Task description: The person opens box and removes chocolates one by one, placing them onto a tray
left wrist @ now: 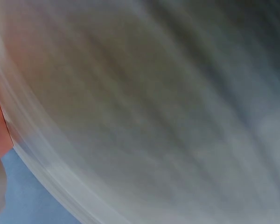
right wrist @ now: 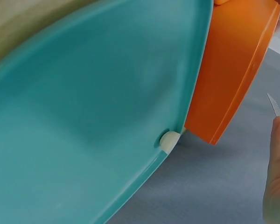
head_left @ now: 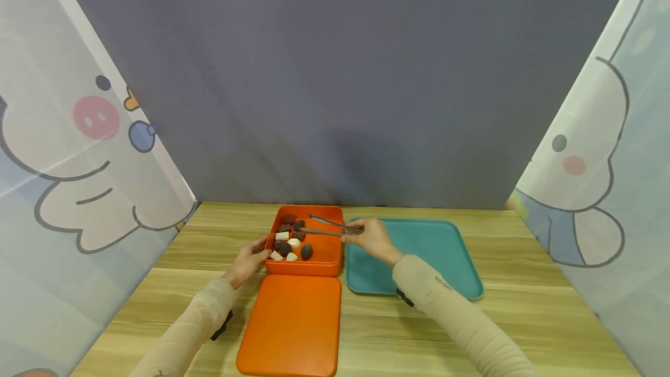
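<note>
My right hand (head_left: 373, 239) holds metal tongs (head_left: 327, 231) over the orange box (head_left: 328, 269). The tongs' arms are spread apart, their tips above or near the pieces; contact cannot be told. Inside the box, mostly on its left side, lie several dark brown and white chocolate-like pieces (head_left: 293, 243). A dark egg-shaped piece (head_left: 306, 252) lies nearer the middle. At the box's left wall my left hand (head_left: 247, 262) grips the side near the front corner. Most of the left wrist view is blurred by something close. One tong tip (right wrist: 274, 105) shows in the right wrist view.
A teal tray (head_left: 429, 249) stands right of the box, partly under my right forearm. One cream-white rounded piece (right wrist: 170, 141) sits in its corner. An orange lid (head_left: 293, 324) lies flat in front of the box on the wooden table (head_left: 398, 336). A grey wall (head_left: 335, 74) rises behind.
</note>
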Tool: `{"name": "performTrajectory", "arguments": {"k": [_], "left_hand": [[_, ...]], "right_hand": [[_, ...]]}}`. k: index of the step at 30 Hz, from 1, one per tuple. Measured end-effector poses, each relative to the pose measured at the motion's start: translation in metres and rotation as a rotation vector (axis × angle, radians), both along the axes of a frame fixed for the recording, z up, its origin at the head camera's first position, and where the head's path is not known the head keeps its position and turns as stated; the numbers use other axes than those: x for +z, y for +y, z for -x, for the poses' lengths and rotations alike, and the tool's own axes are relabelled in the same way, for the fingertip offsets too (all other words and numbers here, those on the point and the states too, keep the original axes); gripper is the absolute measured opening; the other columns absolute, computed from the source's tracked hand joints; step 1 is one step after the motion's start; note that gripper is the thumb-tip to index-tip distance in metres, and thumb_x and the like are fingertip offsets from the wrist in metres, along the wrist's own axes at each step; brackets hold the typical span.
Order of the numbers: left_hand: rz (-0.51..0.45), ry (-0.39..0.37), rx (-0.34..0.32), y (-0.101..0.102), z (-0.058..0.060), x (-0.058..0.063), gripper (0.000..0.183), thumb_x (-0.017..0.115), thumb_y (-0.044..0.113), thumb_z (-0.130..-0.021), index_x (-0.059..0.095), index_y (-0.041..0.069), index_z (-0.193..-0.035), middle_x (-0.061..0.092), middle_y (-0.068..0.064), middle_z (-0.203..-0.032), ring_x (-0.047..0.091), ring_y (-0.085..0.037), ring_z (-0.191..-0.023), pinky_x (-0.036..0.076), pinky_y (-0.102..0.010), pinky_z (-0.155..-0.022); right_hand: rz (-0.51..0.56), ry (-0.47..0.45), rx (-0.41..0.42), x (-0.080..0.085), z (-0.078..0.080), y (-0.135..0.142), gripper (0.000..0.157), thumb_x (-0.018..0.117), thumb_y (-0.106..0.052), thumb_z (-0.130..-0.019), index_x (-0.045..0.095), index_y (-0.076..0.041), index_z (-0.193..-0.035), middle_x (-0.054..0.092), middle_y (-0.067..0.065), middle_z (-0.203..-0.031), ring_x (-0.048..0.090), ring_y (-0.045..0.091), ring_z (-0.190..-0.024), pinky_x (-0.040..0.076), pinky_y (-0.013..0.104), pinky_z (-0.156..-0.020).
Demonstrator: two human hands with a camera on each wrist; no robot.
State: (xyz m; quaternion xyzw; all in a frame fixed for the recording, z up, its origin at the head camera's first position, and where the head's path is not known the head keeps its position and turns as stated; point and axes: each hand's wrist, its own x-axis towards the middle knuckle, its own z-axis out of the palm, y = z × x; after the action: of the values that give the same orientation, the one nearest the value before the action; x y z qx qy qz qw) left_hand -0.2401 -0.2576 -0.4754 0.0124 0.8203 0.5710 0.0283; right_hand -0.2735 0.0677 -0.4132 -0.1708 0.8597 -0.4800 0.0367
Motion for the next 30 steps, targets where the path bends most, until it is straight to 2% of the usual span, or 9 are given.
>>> {"name": "performTrajectory", "arguments": {"k": [4,12,30], "left_hand": [[-0.004,-0.003,0.004,0.0,-0.002,0.0,0.052,0.045,0.008,-0.095,0.027,0.0,-0.143,0.031,-0.025,-0.144,0.033,-0.039,-0.131,0.038,-0.046,-0.103],[-0.008,0.002,-0.005,0.0,0.0,-0.002,0.052,0.046,0.009,-0.095,0.028,0.001,-0.143,0.032,-0.024,-0.144,0.034,-0.037,-0.131,0.039,-0.046,-0.102],[-0.006,-0.006,-0.012,-0.001,0.001,0.0,0.054,0.045,0.009,-0.096,0.023,-0.001,-0.144,0.028,-0.025,-0.145,0.03,-0.038,-0.133,0.034,-0.048,-0.105]], "right_hand": [[-0.007,-0.004,0.033,-0.002,-0.003,-0.002,0.039,0.073,-0.025,-0.078,0.066,-0.007,-0.112,0.066,0.01,-0.11,0.063,0.018,-0.095,0.054,0.029,-0.075],[-0.05,0.015,0.07,-0.008,-0.007,-0.005,0.033,0.072,-0.02,-0.079,0.067,-0.007,-0.109,0.066,0.01,-0.105,0.062,0.018,-0.09,0.053,0.028,-0.072],[-0.193,0.05,0.106,-0.015,-0.012,-0.015,0.034,0.069,-0.02,-0.081,0.066,-0.005,-0.112,0.066,0.008,-0.107,0.062,0.019,-0.092,0.053,0.029,-0.074]]}}
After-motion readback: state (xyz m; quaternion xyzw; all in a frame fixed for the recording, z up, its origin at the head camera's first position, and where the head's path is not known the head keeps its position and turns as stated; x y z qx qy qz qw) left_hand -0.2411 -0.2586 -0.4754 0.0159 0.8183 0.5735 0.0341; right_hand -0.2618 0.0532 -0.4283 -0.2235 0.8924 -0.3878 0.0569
